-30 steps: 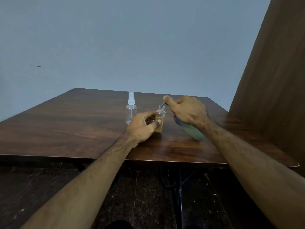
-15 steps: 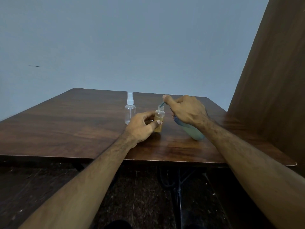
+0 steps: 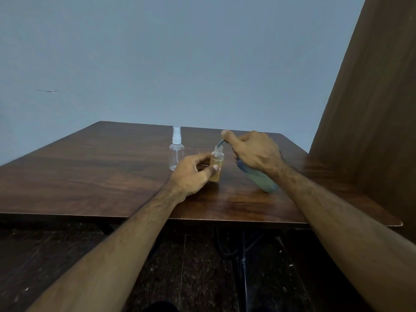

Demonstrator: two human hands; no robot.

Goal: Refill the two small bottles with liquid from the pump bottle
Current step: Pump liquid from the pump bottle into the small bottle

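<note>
Since the earlier frames almost nothing is moving: your two hands and the bottles are staying at the same places, and only the view is shifting a little. Your left hand (image 3: 193, 172) is gripping the open small bottle (image 3: 217, 164) between thumb and fingers, keeping it upright on the table (image 3: 90, 167), and amber liquid is filling more than half of it. Your right hand (image 3: 254, 152) is curling around the top of the pump bottle (image 3: 263, 180), which is leaning toward the small one, and the forefinger is pressing on the pump head; the nozzle (image 3: 220, 143) is reaching just to the open neck. I judge that you are pumping now, so be pressing slowly and fully, keeping the nozzle tip over the mouth while you are pushing. Be holding the small bottle low and firm, because it is light and may tip. Be watching the level near the neck and stopping before it overflows. The spray bottle (image 3: 176, 154) is standing behind, capped and looking empty, waiting for its turn.
</note>
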